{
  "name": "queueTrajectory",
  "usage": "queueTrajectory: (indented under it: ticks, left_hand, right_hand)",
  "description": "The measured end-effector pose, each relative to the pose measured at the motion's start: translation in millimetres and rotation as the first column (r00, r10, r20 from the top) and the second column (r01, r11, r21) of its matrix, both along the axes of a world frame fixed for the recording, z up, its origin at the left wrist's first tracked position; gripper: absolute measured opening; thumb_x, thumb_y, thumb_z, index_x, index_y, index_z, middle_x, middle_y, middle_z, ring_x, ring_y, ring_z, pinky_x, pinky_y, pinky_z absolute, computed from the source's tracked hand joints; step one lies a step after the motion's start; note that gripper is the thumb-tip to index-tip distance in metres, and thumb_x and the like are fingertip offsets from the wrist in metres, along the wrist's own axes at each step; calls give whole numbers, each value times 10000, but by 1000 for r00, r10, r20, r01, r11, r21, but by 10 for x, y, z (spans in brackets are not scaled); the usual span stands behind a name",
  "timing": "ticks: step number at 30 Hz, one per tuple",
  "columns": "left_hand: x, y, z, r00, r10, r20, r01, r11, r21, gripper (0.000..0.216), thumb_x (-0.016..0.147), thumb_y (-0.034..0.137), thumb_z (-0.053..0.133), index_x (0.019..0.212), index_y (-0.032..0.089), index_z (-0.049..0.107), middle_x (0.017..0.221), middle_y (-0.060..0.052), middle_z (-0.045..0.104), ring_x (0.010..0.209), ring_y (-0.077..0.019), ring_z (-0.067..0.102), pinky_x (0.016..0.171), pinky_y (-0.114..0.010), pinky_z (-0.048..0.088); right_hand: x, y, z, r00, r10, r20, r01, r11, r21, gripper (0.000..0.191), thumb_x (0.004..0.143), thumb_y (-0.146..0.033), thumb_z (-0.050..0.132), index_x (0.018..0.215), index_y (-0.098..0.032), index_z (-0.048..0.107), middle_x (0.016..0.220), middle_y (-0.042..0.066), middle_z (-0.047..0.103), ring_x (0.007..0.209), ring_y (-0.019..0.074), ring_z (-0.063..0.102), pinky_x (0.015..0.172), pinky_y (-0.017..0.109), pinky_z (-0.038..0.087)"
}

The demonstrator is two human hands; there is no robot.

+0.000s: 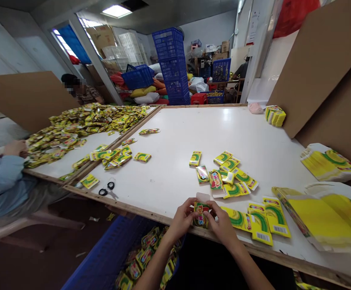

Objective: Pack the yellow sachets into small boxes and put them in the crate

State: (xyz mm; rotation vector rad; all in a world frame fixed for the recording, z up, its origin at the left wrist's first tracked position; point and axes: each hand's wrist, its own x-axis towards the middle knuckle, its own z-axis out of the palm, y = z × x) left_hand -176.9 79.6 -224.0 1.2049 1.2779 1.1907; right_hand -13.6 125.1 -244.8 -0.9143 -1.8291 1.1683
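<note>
Between my two hands, at the near edge of the white table (169, 181), is a small printed carton (200, 212) with its white top flap standing up. My left hand (183, 215) grips its left side, with the thumb on the front. From the right, my right hand (220, 221) pinches the same carton near the flap. Just beyond lie several small yellow-green boxes (215, 179) in a loose group. Flat yellow cartons (275, 217) lie to the right of my right hand.
Stacks of flat cartons (323, 217) fill the right side. Scissors (108, 189) lie near the left edge. Beyond a wooden strip is a large heap of small packs (93, 121), with a person's sleeve (3, 177) beside it. Below the table, a blue crate (102, 257) holds packs.
</note>
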Motion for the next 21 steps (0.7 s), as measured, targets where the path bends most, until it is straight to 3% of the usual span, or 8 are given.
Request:
queueTrajectory:
  ticks: [5, 9, 12, 15, 21]
  left_hand:
    - [-28, 115, -22, 998, 30, -51, -27, 998, 55, 204, 774, 216, 639, 971, 178, 602, 966, -60, 637, 885, -197, 610, 800, -316, 487]
    - [42, 164, -8, 994, 99, 38, -104, 984, 148, 278, 784, 220, 629, 1052, 201, 555, 1086, -84, 616, 1019, -220, 592, 888, -356, 465]
    - [77, 157, 4, 991, 123, 49, -128, 981, 143, 349, 787, 231, 630, 1116, 207, 518, 1023, -73, 637, 976, -206, 608, 875, -350, 470]
    - [81, 145, 26, 987, 151, -56, -143, 982, 120, 214, 807, 286, 611, 988, 173, 598, 961, -71, 647, 918, -197, 608, 841, -322, 472]
    - [94, 167, 58, 978, 197, -71, -190, 978, 86, 227, 779, 327, 644, 934, 161, 634, 912, -67, 659, 868, -194, 611, 800, -306, 485]
  right_hand:
    - [-67, 117, 61, 996, -75, -39, 78, 994, 82, 209, 898, -329, 467, 870, -206, 633, 895, 58, 654, 831, 201, 607, 741, 299, 476]
    - [-120, 147, 31, 975, -172, -139, 174, 985, 4, 233, 888, -335, 498, 1062, -205, 585, 868, 40, 666, 768, 183, 615, 726, 302, 495]
    - [-108, 141, 13, 980, -134, -150, 136, 991, 8, 223, 886, -336, 515, 1038, -208, 616, 923, 53, 680, 827, 190, 625, 762, 316, 499]
    - [-77, 129, 29, 985, -85, -147, 96, 993, 64, 197, 874, -359, 542, 905, -211, 668, 944, 64, 686, 881, 205, 626, 761, 320, 503]
    - [-86, 88, 94, 981, -160, -112, 167, 984, 64, 231, 864, -391, 547, 908, -200, 670, 879, 60, 691, 785, 190, 622, 713, 304, 500]
